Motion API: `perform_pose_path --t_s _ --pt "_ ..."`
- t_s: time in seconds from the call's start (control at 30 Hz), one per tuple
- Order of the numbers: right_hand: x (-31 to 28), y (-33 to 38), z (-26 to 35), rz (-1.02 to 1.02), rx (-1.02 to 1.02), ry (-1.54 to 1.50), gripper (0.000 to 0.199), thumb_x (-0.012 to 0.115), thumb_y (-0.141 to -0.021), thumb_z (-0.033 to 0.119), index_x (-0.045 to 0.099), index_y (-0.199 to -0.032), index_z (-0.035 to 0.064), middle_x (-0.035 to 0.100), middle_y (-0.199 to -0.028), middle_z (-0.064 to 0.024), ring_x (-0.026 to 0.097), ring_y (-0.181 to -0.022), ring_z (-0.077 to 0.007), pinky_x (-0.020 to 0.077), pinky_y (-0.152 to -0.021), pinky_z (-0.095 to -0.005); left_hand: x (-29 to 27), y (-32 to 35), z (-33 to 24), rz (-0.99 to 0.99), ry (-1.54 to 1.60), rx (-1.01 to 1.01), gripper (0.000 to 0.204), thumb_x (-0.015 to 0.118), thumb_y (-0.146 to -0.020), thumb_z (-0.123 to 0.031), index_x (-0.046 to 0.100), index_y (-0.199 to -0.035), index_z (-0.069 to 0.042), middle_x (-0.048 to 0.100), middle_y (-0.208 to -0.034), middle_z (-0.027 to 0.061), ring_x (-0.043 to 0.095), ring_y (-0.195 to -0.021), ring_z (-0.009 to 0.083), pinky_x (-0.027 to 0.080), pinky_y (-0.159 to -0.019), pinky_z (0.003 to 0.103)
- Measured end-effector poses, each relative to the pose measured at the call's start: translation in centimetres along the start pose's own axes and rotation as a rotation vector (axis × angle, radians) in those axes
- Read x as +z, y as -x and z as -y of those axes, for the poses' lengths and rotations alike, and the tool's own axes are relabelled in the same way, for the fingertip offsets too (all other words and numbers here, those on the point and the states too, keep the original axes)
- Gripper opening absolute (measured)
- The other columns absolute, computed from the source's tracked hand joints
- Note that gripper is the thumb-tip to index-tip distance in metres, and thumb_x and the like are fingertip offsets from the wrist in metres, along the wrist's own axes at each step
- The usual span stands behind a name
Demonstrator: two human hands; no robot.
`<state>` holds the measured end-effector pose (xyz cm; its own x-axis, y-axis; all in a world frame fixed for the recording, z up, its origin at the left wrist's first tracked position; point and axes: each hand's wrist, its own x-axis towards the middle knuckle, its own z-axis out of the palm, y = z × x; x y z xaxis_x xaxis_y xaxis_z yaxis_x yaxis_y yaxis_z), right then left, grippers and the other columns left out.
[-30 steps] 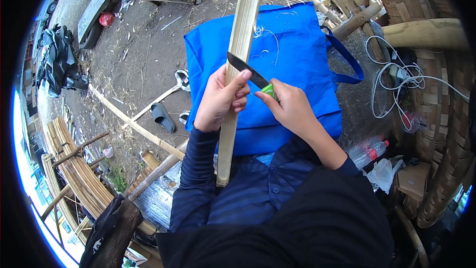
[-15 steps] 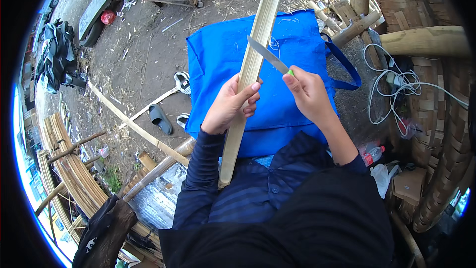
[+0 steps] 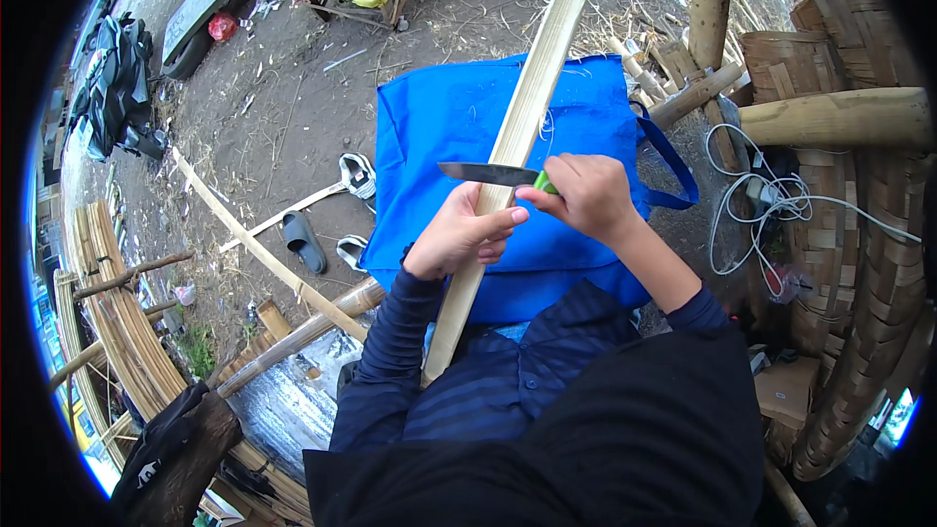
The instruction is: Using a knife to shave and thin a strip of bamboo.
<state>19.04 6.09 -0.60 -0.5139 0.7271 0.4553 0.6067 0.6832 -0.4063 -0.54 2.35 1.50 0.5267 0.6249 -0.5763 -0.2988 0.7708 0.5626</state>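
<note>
A long pale bamboo strip [image 3: 552, 59] slants from my waist up past the top edge of the view. My left hand [image 3: 467, 232] is closed round its lower part, thumb on top. In my right hand [image 3: 588, 197] is a knife [image 3: 488, 173] with a green handle, gripped with the fingers wrapped round it. Its blade points left and lies across the strip, just above my left hand. Whether the edge bites into the strip I cannot tell. Under both hands a blue cloth bag [image 3: 429, 137] is spread over my lap, with a few thin shavings on it.
Bundled bamboo strips [image 3: 132, 303] lean at the left on poles. Another long strip [image 3: 264, 249] crosses the ground near a grey sandal [image 3: 304, 242]. On the right are a coiled white cable [image 3: 771, 200], a thick bamboo pole [image 3: 835, 119] and woven bamboo panels [image 3: 849, 312].
The knife has come down along the strip toward my left hand, and its blade has turned from slanting to nearly level. My left hand keeps its hold. The view has shifted slightly.
</note>
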Motion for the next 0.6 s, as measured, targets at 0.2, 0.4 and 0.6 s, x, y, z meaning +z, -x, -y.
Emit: perform_pose_path --t_s 0.2,0.4,0.6 --pt "-1.0 -0.6 -1.4 -0.013 0.066 0.115 0.043 0.062 -0.082 0.044 0.045 -0.06 0.0107 0.048 -0.051 -0.0048 0.053 -0.044 -0.0221 0.0401 -0.041 -0.0324 0.8 0.0 0.1 -0.007 -0.027 0.071 0.035 0.071 -0.078 -0.009 0.041 -0.097 -0.009 0.043 -0.064 -0.0018 0.039 -0.042 0.0048 0.032 -0.037 0.02" --pt "-1.6 -1.1 -3.5 -0.055 0.129 0.1 0.043 0.063 -0.08 0.046 0.046 -0.06 0.0117 0.049 -0.052 -0.0045 0.053 -0.044 -0.0211 0.0411 -0.042 -0.0319 0.8 0.2 0.3 -0.007 -0.043 0.085 0.035 0.07 -0.079 -0.009 0.04 -0.098 -0.009 0.043 -0.063 -0.0017 0.038 -0.041 0.0047 0.031 -0.037 0.02" --pt "-1.8 -1.6 -4.1 -0.056 0.051 0.153 0.043 0.063 -0.08 0.045 0.046 -0.059 0.0115 0.047 -0.051 -0.0045 0.051 -0.044 -0.0224 0.04 -0.041 -0.0323 0.8 0.4 0.4 -0.005 -0.007 0.053 0.035 0.069 -0.08 -0.009 0.039 -0.099 -0.009 0.043 -0.062 -0.0015 0.038 -0.041 0.0045 0.031 -0.037 0.02"
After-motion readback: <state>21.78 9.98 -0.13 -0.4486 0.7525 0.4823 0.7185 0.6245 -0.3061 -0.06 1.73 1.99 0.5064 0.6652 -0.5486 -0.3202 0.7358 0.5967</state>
